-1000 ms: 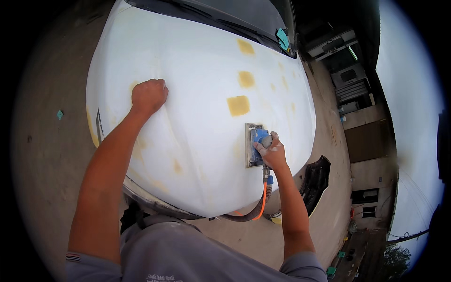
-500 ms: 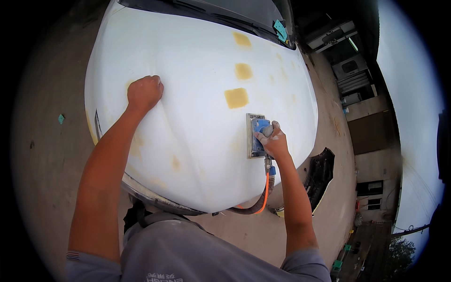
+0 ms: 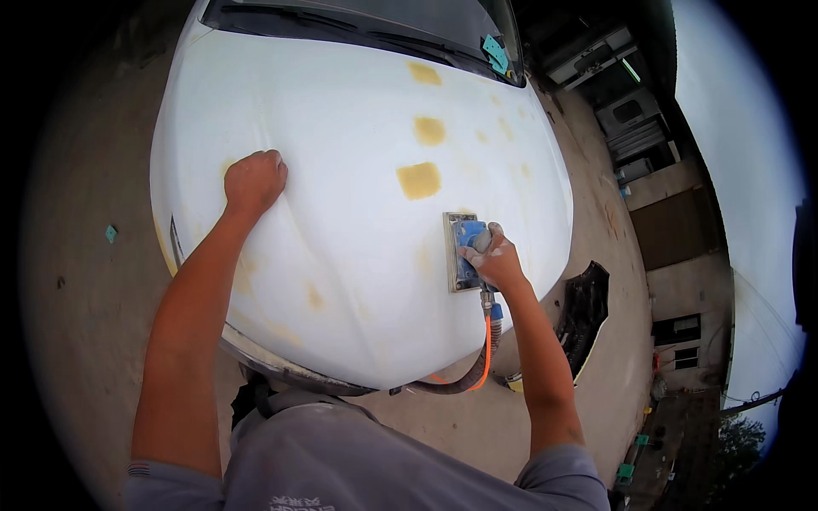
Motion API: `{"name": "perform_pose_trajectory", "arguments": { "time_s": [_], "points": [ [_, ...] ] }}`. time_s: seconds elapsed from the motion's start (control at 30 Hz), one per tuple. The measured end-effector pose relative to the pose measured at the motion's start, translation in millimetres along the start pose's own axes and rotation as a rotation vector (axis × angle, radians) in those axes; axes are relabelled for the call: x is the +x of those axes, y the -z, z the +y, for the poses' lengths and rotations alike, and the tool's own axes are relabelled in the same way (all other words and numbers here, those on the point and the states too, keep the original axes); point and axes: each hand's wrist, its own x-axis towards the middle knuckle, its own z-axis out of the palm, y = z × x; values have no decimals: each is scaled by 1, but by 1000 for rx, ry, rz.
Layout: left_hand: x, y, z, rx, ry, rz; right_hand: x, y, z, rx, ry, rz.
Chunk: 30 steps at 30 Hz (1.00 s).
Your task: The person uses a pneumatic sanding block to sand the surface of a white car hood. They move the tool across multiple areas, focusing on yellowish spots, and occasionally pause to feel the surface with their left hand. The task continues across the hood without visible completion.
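Left hand (image 3: 255, 181), fisted; right hand (image 3: 497, 259), gripping sander (image 3: 466, 231)

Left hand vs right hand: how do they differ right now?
Grip: the left hand is curled into a fist with no tool visible; the right hand grips the blue sander.
Dust: the right hand's thumb and fingers show more pale dust than the left hand's.
Shared: both are bare, over the white hood.
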Motion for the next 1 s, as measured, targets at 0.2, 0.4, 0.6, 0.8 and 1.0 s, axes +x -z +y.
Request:
{"name": "perform_pose_trajectory", "arguments": {
  "time_s": [0.2, 0.4, 0.6, 0.8, 1.0],
  "points": [
    [-3, -2, -2, -7, 6, 32, 8, 3, 5, -10, -117, -90],
    [-1, -1, -1, -2, 3, 17, 65, 14, 8, 74, -258, -57],
    [-1, -5, -4, -18, 3, 64, 38, -6, -3, -78, -49, -66],
    [-2, -1, 0, -19, -20, 56, 83, 20, 8, 50, -316, -58],
    [0, -3, -4, -43, 16, 28, 48, -4, 3, -76, -71, -75]
  ]
}}
